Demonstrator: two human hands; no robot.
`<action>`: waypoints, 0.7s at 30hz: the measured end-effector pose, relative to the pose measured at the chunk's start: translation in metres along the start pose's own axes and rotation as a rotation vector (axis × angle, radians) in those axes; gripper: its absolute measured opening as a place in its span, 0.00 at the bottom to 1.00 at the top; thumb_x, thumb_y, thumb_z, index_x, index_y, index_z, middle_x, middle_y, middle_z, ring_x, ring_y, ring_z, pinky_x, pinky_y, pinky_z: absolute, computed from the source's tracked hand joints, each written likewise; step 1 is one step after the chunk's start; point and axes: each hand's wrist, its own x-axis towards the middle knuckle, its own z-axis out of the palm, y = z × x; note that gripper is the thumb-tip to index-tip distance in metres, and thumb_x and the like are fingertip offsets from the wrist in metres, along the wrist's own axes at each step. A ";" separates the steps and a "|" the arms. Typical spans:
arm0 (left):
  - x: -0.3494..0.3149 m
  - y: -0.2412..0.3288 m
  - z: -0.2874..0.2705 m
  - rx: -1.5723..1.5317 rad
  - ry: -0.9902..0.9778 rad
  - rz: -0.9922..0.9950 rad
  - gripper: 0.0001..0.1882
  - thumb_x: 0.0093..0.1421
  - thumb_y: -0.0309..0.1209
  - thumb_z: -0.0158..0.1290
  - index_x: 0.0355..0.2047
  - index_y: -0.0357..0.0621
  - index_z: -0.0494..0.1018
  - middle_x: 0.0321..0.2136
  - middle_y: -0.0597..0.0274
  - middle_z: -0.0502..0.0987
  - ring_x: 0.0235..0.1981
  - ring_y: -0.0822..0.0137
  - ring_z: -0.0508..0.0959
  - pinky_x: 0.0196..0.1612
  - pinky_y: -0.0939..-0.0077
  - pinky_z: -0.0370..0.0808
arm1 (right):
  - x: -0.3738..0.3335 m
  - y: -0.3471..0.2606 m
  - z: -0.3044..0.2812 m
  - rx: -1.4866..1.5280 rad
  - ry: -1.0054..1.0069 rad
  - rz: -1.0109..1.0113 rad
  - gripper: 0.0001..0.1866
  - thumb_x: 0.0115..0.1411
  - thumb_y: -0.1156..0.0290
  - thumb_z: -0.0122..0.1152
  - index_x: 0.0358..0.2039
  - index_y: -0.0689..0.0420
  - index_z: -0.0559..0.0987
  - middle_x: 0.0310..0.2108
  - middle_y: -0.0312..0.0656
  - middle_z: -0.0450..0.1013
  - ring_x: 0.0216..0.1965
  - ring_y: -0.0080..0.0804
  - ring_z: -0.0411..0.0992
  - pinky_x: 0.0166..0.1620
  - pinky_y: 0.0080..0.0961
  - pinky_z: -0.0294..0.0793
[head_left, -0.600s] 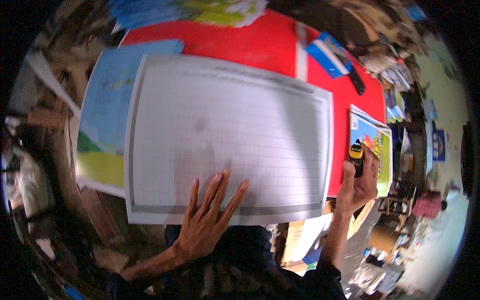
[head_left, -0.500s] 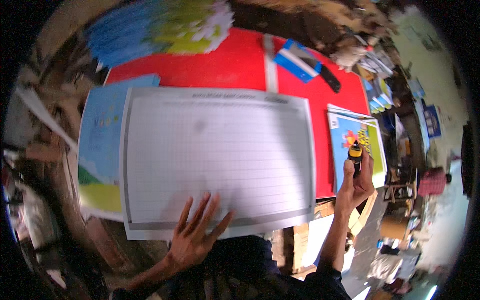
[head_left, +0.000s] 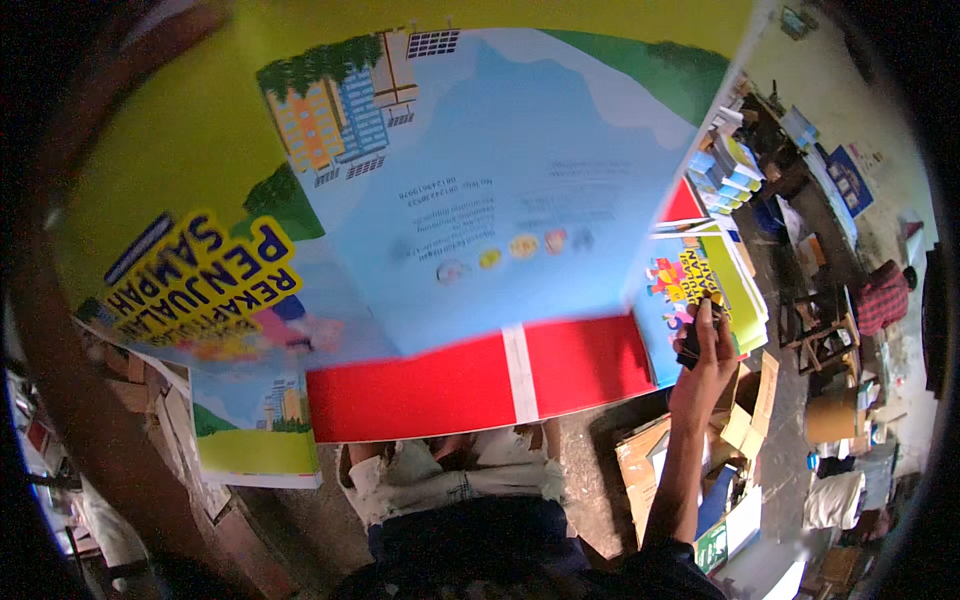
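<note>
A large printed cover sheet [head_left: 480, 220], blue and green with yellow lettering, is raised close before me, creased or folded along a line toward the left. My left arm, dark and blurred, curves up along the left side; its fingers cannot be made out, so its hold on the sheet is hidden. My right hand [head_left: 706, 350] is closed around a small black tool [head_left: 689, 343] with a yellow part, its exact kind unclear. That hand is over a stack of similar colourful covers [head_left: 662, 325] at the right of the red table [head_left: 420, 390].
Another blue-and-green stack [head_left: 255, 445] lies at the table's left edge. A pale strip [head_left: 520, 375] crosses the red top. Opened cardboard [head_left: 645, 465] is on the floor at the right. A person in a red checked shirt [head_left: 882, 298] is farther off.
The gridded sheet that lay on the table is no longer seen there; a colourful sheet now stands raised before me. My left hand has left the table, arm lifted. My right hand keeps the tool.
</note>
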 end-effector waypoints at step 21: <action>-0.040 0.058 0.299 -0.010 0.236 -0.061 0.55 0.58 0.75 0.49 0.74 0.50 0.57 0.75 0.45 0.52 0.77 0.46 0.51 0.76 0.40 0.42 | -0.044 0.001 0.146 -0.478 -1.210 -0.326 0.23 0.56 0.73 0.75 0.53 0.59 0.81 0.45 0.51 0.81 0.45 0.49 0.81 0.52 0.35 0.81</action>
